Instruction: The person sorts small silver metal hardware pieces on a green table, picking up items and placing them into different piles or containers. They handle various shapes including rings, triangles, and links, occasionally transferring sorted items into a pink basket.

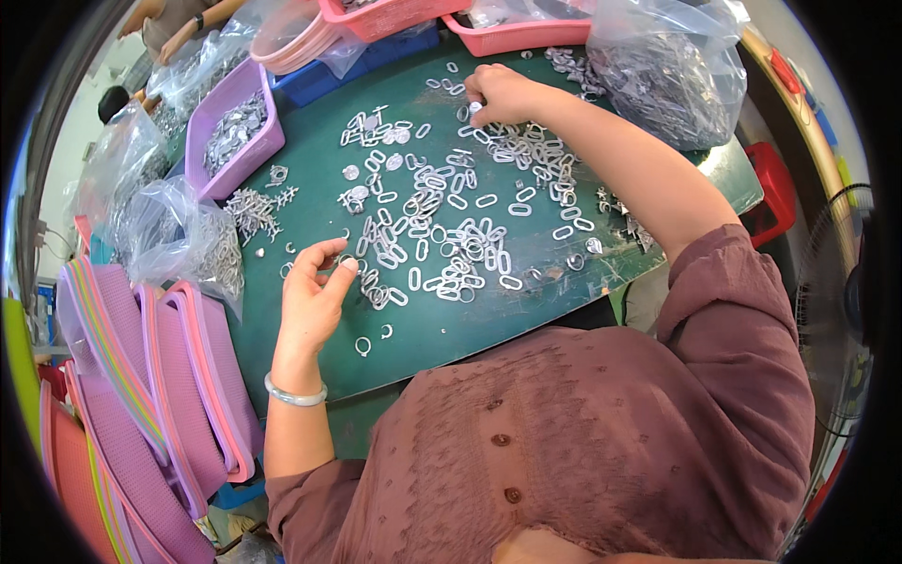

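Small silver metal parts lie scattered over the green tabletop (310, 197). Among them are many oval links (486, 200), several round discs (395, 162) and thin rings (363, 347). At the far side, my right hand (505, 95) reaches down with its fingers pinched at a small silver piece (475, 107), beside a heap of oval links. My left hand (317, 293) is held at the left edge of the spread, thumb and fingers curled together. Whatever sits between those fingertips is too small to make out.
A purple basket (273, 129) of flat metal pieces stands at the far left, near branched silver parts (252, 213). Plastic bags (669, 66) of parts lie at both sides. Pink baskets (517, 39) line the back; stacked purple baskets (178, 376) lean at left. Another person's arm (193, 28) shows behind.
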Tool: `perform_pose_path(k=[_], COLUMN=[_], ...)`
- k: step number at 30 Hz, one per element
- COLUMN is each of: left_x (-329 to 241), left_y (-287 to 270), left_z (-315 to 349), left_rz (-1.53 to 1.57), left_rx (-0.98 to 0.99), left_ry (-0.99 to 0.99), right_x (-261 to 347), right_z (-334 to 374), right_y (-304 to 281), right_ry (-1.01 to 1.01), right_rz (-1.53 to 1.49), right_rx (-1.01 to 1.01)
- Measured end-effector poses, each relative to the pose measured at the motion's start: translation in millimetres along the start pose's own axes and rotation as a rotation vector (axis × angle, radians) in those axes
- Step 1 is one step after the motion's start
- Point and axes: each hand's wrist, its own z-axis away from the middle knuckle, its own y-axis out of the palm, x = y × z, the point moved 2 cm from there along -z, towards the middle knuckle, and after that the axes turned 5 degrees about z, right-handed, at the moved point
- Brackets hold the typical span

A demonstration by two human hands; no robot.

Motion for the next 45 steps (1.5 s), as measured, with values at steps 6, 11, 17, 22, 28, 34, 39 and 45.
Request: perform_pose_path(k=[6,11,17,22,28,34,39,45], left_x=[0,4,4,12,1,-22,-14,-17], left_y=[7,4,-8,-16,2,29,33,33], left_z=[-6,-8,-2,1,-8,-22,-27,-23], left_rz=[0.011,0.051,0.119,0.144,0.306,0.555,0.527,0.484], left_rx=[0.031,0.032,0.016,0.013,0.081,0.208,0.182,0.089], left_ry=[-0.011,-0.022,-0.061,-0.106,-0.065,-0.098,-0.072,0.001], right_x=[4,33,35,48,91,132,144,143], right_z=[-2,5,2,3,13,21,24,28], right_y=[-13,-38,-30,-32,-26,-17,-8,-1], right_ry=[0.1,0.158,0.034,0.082,0.057,-0.041,-0.015,0.011], right_rz=[-0.602,-0.62,-0.427,-0.723,-1.075,-1.146,-1.198,-1.161], right_rx=[0.154,0.299,0.277,0.359,0.472,0.442,0.365,0.378])
